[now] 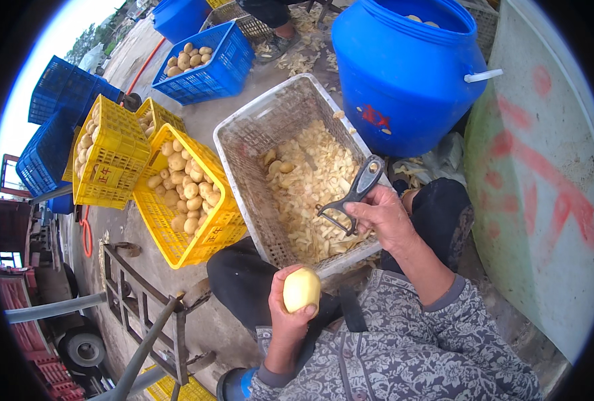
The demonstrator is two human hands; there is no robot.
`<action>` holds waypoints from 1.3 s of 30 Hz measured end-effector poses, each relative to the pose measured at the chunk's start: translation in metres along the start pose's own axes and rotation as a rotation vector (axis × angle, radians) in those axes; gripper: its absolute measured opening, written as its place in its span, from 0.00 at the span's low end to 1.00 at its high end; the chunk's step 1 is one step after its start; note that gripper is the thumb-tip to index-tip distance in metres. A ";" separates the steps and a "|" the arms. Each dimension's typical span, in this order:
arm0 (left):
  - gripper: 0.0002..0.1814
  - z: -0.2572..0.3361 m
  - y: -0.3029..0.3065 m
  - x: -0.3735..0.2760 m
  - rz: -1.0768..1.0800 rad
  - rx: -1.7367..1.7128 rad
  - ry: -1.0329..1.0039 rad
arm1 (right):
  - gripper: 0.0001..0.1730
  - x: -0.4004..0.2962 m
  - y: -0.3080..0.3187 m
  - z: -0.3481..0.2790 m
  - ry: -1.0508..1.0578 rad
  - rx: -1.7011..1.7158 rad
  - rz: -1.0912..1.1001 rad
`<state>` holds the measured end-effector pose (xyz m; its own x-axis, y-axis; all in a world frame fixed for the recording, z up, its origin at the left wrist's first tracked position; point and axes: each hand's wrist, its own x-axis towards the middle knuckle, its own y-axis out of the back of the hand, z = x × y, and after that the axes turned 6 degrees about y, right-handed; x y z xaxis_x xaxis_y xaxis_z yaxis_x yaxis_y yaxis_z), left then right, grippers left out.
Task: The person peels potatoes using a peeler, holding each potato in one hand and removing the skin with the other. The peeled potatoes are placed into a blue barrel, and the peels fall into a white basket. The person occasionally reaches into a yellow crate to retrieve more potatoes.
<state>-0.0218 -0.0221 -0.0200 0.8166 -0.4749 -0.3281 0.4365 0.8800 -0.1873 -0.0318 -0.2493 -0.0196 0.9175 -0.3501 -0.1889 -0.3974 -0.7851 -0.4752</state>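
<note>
A peeled, pale yellow potato rests in my left hand, with the fingers curled around it. My right hand grips the handle of a dark grey Y-shaped vegetable peeler. The peeler's blade end points left, apart from the potato. Beneath it stands a white plastic crate, dirty inside, which holds a thick layer of potato peelings. A few small whole potatoes lie on the peelings. My left hand is just outside the crate's near edge, and my right hand is over its right side.
A yellow crate of unpeeled potatoes stands left of the white crate. Behind are a blue potato crate and a blue barrel. A pale tank rises at right. A metal hand cart is at lower left. Another person's foot shows beyond.
</note>
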 end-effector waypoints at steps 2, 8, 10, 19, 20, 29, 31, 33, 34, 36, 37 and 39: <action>0.40 0.000 0.000 0.000 -0.098 -0.481 0.193 | 0.07 0.009 0.016 0.001 -0.017 0.286 0.065; 0.30 -0.001 -0.001 0.008 -0.124 -0.789 0.391 | 0.10 -0.008 0.012 0.022 -0.146 0.202 -0.190; 0.30 -0.001 -0.004 0.006 -0.019 -0.809 0.432 | 0.11 -0.021 -0.009 0.026 -0.158 0.109 -0.278; 0.30 -0.011 -0.003 0.013 0.029 -0.776 0.398 | 0.09 0.010 -0.021 0.047 -0.199 0.100 -0.352; 0.30 -0.011 -0.002 0.014 0.032 -0.786 0.400 | 0.09 0.017 -0.016 0.056 -0.193 0.087 -0.371; 0.33 -0.011 0.004 0.002 -0.141 -0.911 0.368 | 0.07 0.052 0.024 0.039 0.184 -1.365 -0.215; 0.35 -0.013 0.004 0.004 -0.190 -0.885 0.355 | 0.07 0.037 0.015 0.020 0.122 -0.827 -0.134; 0.38 -0.013 0.003 0.005 -0.227 -0.784 0.322 | 0.08 0.018 0.001 0.013 -0.038 -0.038 -0.028; 0.38 -0.013 0.001 0.005 -0.147 -0.673 0.287 | 0.09 0.011 -0.004 0.014 -0.152 0.066 -0.113; 0.39 -0.012 -0.002 0.003 -0.050 -0.440 0.189 | 0.10 0.003 -0.010 0.019 -0.233 0.213 -0.291; 0.39 -0.011 -0.003 0.003 -0.053 -0.394 0.148 | 0.10 -0.001 -0.012 0.022 -0.333 0.247 -0.365; 0.38 -0.008 -0.005 0.002 -0.057 -0.302 0.065 | 0.10 0.001 -0.008 0.028 -0.293 0.167 -0.257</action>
<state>-0.0252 -0.0277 -0.0270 0.7643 -0.5313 -0.3655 0.3409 0.8139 -0.4704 -0.0272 -0.2287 -0.0398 0.9623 0.0247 -0.2710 -0.1691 -0.7259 -0.6667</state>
